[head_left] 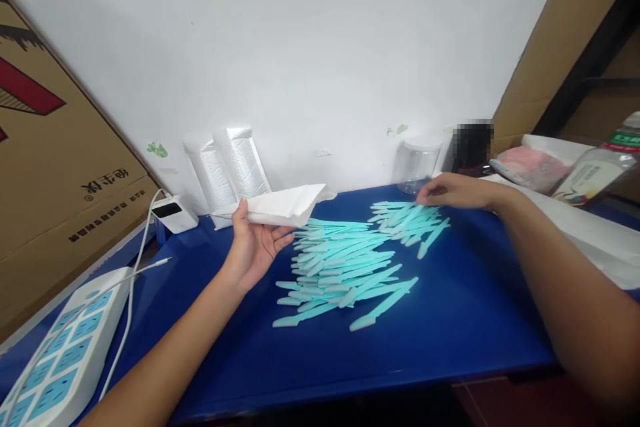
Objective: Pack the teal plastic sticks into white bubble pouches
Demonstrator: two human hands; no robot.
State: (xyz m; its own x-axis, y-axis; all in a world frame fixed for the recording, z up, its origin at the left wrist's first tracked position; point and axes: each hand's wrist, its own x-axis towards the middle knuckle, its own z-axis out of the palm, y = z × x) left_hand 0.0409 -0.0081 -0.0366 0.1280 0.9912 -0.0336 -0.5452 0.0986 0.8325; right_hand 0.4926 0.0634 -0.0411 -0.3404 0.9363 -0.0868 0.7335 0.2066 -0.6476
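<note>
My left hand grips a white paper pouch from below, thumb on its near side, its wider end pointing right. Under and right of it lies a large heap of turquoise eyebrow razors with pale capped ends, most pointing left-right. A smaller pile of the same razors sits at the back right. Over that pile's far edge my right hand is closed in a pinch, fingers pointing down at one razor; its fingertips are partly hidden by the hand itself.
Two silvery bubble mailers lean on the wall. A clear jar stands at the back, near a bottle and a pink packet on the right. At left are a power strip, cables, a white device and a carton.
</note>
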